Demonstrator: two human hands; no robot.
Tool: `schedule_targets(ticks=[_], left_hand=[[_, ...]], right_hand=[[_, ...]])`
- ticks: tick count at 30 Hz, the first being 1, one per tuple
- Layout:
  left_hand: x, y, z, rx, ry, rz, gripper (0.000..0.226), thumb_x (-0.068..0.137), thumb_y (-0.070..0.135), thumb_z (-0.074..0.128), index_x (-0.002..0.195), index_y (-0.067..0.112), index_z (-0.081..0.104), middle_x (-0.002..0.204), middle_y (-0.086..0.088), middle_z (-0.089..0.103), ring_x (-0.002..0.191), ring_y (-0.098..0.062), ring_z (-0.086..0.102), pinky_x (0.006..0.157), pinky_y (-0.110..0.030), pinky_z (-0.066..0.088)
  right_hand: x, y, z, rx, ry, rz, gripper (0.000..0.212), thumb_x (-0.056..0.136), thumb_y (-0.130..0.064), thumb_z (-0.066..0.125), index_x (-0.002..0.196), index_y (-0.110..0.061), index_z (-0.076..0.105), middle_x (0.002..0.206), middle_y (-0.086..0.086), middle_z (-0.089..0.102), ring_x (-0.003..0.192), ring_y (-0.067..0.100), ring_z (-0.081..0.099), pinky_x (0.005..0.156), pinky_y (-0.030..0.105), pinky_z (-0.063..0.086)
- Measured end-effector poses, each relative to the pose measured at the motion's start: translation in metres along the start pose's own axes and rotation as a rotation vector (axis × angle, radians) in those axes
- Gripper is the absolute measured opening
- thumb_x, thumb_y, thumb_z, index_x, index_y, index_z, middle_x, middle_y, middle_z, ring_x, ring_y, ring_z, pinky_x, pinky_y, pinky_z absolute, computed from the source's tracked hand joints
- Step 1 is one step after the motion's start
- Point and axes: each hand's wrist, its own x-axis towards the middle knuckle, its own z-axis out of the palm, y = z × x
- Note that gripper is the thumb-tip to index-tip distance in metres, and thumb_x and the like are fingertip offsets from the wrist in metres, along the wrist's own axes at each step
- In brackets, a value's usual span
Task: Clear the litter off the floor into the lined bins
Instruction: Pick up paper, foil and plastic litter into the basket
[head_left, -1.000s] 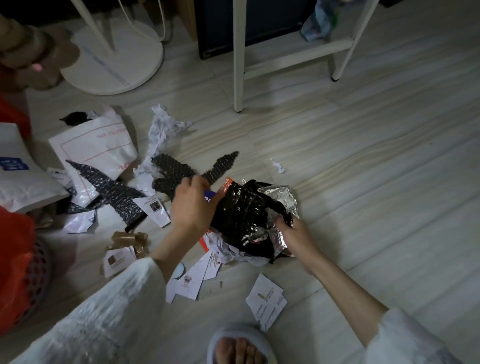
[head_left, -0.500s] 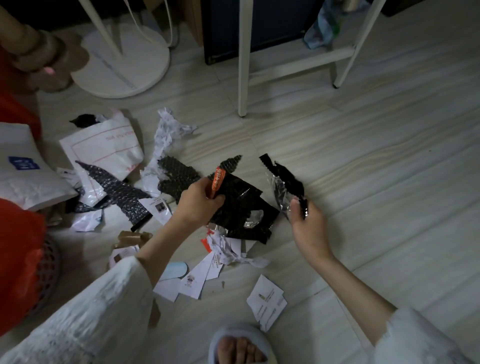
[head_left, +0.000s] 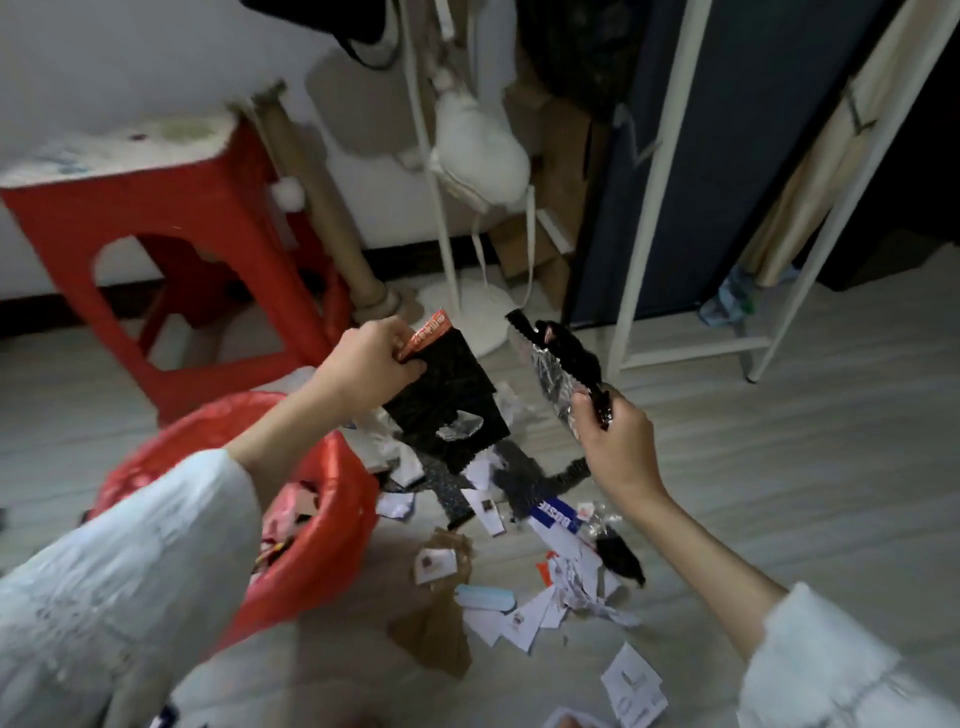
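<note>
Red-lined bin (head_left: 332, 525) below and left of the left hand (head_left: 363, 364), already holding some scraps; so partly filled, not full as far as visible. Left hand pinching the orange-edged corner of a black wrapper (head_left: 447, 395), lifted clear of the floor, hanging just right of the bin rim. Right hand (head_left: 618, 441) curled round a black-and-silver foil strip (head_left: 556, 358), held up at about the same height, well apart from the bin. Neither piece dropped in yet.

Left to do, judged from the floor (head_left: 779, 467): most of it. Beneath and between the hands, a heap of litter: white paper slips (head_left: 519, 621), a brown paper piece (head_left: 436, 634), dark bubble-wrap strips (head_left: 524, 478), a crumpled black scrap (head_left: 621, 558), a pale blue mask-like item (head_left: 485, 597). More slips (head_left: 634, 680) near the right forearm. Only one bin in view; any second bin not seen.

Writing: orange edge of the wrapper printed with characters, too blurred to read. White-and-blue packet (head_left: 556, 517) below the right hand, upside-down blue band with letters, possibly "BUSIE"; uncertain. Small printed emblems on several slips, illegible.

Red stool (head_left: 182, 234) beyond the left hand, white stand base (head_left: 467, 306) behind the wrapper.
</note>
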Motion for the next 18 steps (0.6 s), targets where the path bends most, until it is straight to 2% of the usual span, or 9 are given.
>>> schedule_targets(ticks=[4, 6, 9, 12, 15, 16, 18], left_hand=[[-0.033, -0.046, -0.067, -0.014, 0.14, -0.093, 0.021, 0.082, 0.018, 0.067, 0.1, 0.008, 0.062, 0.095, -0.016, 0.065, 0.094, -0.034, 0.059, 0.075, -0.032, 0.04], [-0.048, -0.078, -0.08, -0.037, 0.19, -0.168, 0.022, 0.081, 0.018, 0.068, 0.101, 0.008, 0.063, 0.098, -0.016, 0.065, 0.095, -0.032, 0.059, 0.076, -0.03, 0.04], [-0.064, -0.131, -0.075, -0.068, 0.184, -0.307, 0.024, 0.081, 0.015, 0.068, 0.103, 0.008, 0.064, 0.102, -0.016, 0.066, 0.098, -0.031, 0.059, 0.078, -0.029, 0.042], [-0.077, -0.183, -0.054, -0.065, 0.174, -0.414, 0.026, 0.081, 0.01, 0.063, 0.107, 0.009, 0.063, 0.106, -0.016, 0.067, 0.101, -0.033, 0.06, 0.084, -0.035, 0.046], [-0.082, -0.216, -0.026, 0.099, 0.22, -0.428, 0.016, 0.082, 0.012, 0.055, 0.097, 0.008, 0.051, 0.101, -0.019, 0.063, 0.096, -0.037, 0.059, 0.076, -0.042, 0.045], [-0.081, -0.222, -0.017, 0.169, 0.242, -0.4, 0.015, 0.083, 0.011, 0.054, 0.095, 0.008, 0.046, 0.101, -0.018, 0.059, 0.095, -0.038, 0.057, 0.071, -0.044, 0.045], [-0.077, -0.231, 0.0, 0.29, 0.251, -0.273, 0.023, 0.079, 0.01, 0.062, 0.092, 0.007, 0.043, 0.098, -0.015, 0.049, 0.091, -0.036, 0.052, 0.059, -0.043, 0.042]], right_hand=[[-0.008, -0.074, 0.032, 0.102, -0.117, -0.018, 0.027, 0.094, -0.022, 0.049, 0.069, -0.012, 0.052, 0.061, 0.003, 0.048, 0.053, 0.015, 0.043, 0.052, 0.025, 0.032], [-0.015, -0.098, 0.048, 0.094, -0.157, -0.048, 0.029, 0.093, -0.021, 0.051, 0.066, -0.012, 0.051, 0.059, 0.003, 0.048, 0.055, 0.015, 0.044, 0.053, 0.026, 0.033], [-0.03, -0.119, 0.073, 0.038, -0.26, -0.066, 0.035, 0.094, -0.021, 0.05, 0.059, -0.02, 0.044, 0.053, -0.004, 0.044, 0.045, 0.007, 0.039, 0.044, 0.021, 0.029], [-0.043, -0.12, 0.099, -0.025, -0.368, -0.082, 0.027, 0.095, -0.022, 0.049, 0.069, -0.017, 0.052, 0.06, 0.005, 0.051, 0.052, 0.017, 0.045, 0.049, 0.025, 0.032], [-0.046, -0.108, 0.121, -0.112, -0.409, -0.082, 0.023, 0.095, -0.023, 0.049, 0.093, -0.006, 0.064, 0.087, 0.018, 0.066, 0.081, 0.033, 0.06, 0.071, 0.039, 0.049], [-0.045, -0.102, 0.127, -0.15, -0.411, -0.088, 0.026, 0.095, -0.024, 0.049, 0.093, -0.003, 0.063, 0.089, 0.02, 0.065, 0.085, 0.035, 0.059, 0.077, 0.045, 0.048], [-0.039, -0.093, 0.143, -0.217, -0.442, -0.113, 0.027, 0.094, -0.029, 0.048, 0.089, -0.006, 0.061, 0.081, 0.018, 0.065, 0.079, 0.034, 0.06, 0.075, 0.046, 0.049]])
